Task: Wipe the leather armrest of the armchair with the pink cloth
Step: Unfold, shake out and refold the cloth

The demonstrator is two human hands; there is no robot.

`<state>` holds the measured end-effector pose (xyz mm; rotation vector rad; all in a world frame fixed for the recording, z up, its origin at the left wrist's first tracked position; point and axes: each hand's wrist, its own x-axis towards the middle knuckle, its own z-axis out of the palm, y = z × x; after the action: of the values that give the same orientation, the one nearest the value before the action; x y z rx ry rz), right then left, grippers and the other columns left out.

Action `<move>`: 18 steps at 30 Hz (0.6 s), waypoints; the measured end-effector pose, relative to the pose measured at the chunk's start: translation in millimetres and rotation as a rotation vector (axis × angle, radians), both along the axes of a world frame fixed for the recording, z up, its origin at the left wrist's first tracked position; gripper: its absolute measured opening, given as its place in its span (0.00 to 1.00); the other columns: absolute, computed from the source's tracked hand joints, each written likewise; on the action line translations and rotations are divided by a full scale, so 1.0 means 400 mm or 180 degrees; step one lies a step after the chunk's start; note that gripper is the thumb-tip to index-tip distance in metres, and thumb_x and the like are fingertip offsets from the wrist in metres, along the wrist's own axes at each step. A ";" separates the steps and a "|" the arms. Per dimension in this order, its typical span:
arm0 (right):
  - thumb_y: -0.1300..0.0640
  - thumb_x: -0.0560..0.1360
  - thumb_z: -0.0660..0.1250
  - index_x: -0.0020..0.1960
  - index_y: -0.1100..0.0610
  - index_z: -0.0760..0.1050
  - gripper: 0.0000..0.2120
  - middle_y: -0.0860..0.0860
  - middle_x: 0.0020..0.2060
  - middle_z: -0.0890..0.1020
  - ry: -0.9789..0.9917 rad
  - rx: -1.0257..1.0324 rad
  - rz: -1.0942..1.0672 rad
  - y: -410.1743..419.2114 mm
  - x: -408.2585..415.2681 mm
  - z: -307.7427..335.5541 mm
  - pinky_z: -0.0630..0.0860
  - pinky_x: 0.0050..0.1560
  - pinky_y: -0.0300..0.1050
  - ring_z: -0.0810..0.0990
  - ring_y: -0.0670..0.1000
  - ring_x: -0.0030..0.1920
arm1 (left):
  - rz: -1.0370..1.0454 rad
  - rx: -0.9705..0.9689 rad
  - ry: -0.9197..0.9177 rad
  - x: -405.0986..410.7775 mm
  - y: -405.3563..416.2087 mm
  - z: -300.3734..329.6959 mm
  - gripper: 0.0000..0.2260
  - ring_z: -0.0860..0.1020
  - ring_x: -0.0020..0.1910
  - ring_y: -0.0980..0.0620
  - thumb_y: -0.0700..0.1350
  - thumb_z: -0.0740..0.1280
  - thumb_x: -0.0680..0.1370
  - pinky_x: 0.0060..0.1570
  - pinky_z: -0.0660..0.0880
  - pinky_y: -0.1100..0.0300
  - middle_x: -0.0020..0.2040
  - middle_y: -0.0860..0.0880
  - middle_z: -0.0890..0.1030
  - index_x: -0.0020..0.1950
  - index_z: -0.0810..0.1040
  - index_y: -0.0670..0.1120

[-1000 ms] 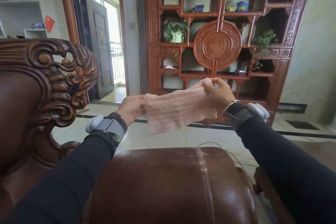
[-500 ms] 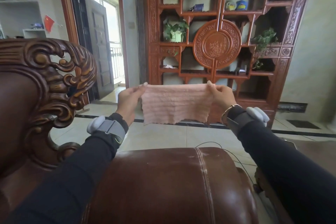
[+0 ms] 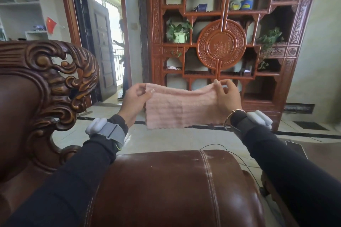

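Pink cloth [image 3: 181, 108]: soft, light and limp; hangs spread in the air above the leather armrest [image 3: 171, 186], not touching it.
Left hand [image 3: 133, 102]: pinches the cloth's upper left corner.
Right hand [image 3: 227, 97]: pinches the upper right corner.
Handling: likely bunches easily; better gathered into one palm than held by corners.

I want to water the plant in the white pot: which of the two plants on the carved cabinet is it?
The left plant, left of the round carved medallion. The right plant shows no pot, only trailing leaves.
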<state>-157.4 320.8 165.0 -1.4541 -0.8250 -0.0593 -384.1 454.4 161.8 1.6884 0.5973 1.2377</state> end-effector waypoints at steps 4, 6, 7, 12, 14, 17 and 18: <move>0.50 0.78 0.63 0.48 0.58 0.74 0.11 0.55 0.42 0.80 -0.0126 0.0114 0.0386 -0.009 -0.035 0.033 0.75 0.43 0.40 0.77 0.49 0.41 | 0.0103 -0.0333 0.0589 0.010 0.023 -0.025 0.12 0.80 0.46 0.46 0.40 0.71 0.73 0.50 0.81 0.48 0.48 0.43 0.78 0.52 0.71 0.41; 0.50 0.78 0.64 0.49 0.60 0.75 0.12 0.54 0.42 0.83 -0.0298 0.0042 0.0609 -0.008 -0.055 0.058 0.77 0.47 0.41 0.80 0.48 0.43 | -0.0113 -0.0513 0.1035 0.021 0.028 -0.046 0.09 0.80 0.42 0.47 0.39 0.71 0.71 0.53 0.80 0.45 0.43 0.43 0.77 0.43 0.71 0.42; 0.50 0.77 0.64 0.49 0.61 0.76 0.13 0.54 0.43 0.83 -0.0379 -0.0002 0.0702 -0.007 -0.064 0.072 0.78 0.49 0.42 0.80 0.48 0.43 | -0.0230 -0.0609 0.1186 0.025 0.019 -0.051 0.10 0.79 0.39 0.48 0.39 0.72 0.71 0.54 0.80 0.44 0.40 0.44 0.76 0.40 0.70 0.43; 0.50 0.76 0.67 0.47 0.61 0.77 0.13 0.52 0.38 0.82 -0.0692 -0.0151 0.1183 -0.004 -0.114 0.135 0.76 0.42 0.36 0.78 0.44 0.37 | -0.0454 -0.0573 0.1333 0.057 -0.048 -0.041 0.51 0.73 0.65 0.46 0.65 0.76 0.56 0.67 0.70 0.48 0.68 0.44 0.71 0.71 0.59 0.47; 0.51 0.75 0.68 0.47 0.60 0.77 0.12 0.49 0.35 0.81 -0.0716 -0.0237 0.1402 -0.007 -0.126 0.149 0.74 0.38 0.32 0.76 0.40 0.33 | -0.0770 -0.0296 0.0994 0.070 -0.068 -0.027 0.57 0.70 0.69 0.49 0.71 0.73 0.52 0.70 0.65 0.51 0.71 0.47 0.70 0.74 0.59 0.46; 0.52 0.75 0.68 0.46 0.59 0.76 0.09 0.47 0.33 0.80 -0.0809 -0.0330 0.1517 -0.010 -0.131 0.154 0.73 0.35 0.28 0.75 0.35 0.29 | -0.1313 0.0070 0.0739 0.077 -0.088 -0.008 0.44 0.77 0.63 0.52 0.72 0.72 0.54 0.67 0.69 0.50 0.61 0.51 0.80 0.64 0.75 0.51; 0.52 0.75 0.69 0.45 0.59 0.76 0.09 0.47 0.33 0.79 -0.0826 -0.0361 0.1506 -0.014 -0.128 0.152 0.73 0.35 0.27 0.75 0.35 0.29 | -0.1441 0.0125 0.0814 0.081 -0.093 -0.004 0.38 0.79 0.61 0.51 0.69 0.74 0.56 0.65 0.71 0.50 0.59 0.50 0.82 0.60 0.78 0.51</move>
<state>-208.5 315.2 225.8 -1.3378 -1.3867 0.1623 -351.8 417.1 160.3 1.8991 0.3118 0.7219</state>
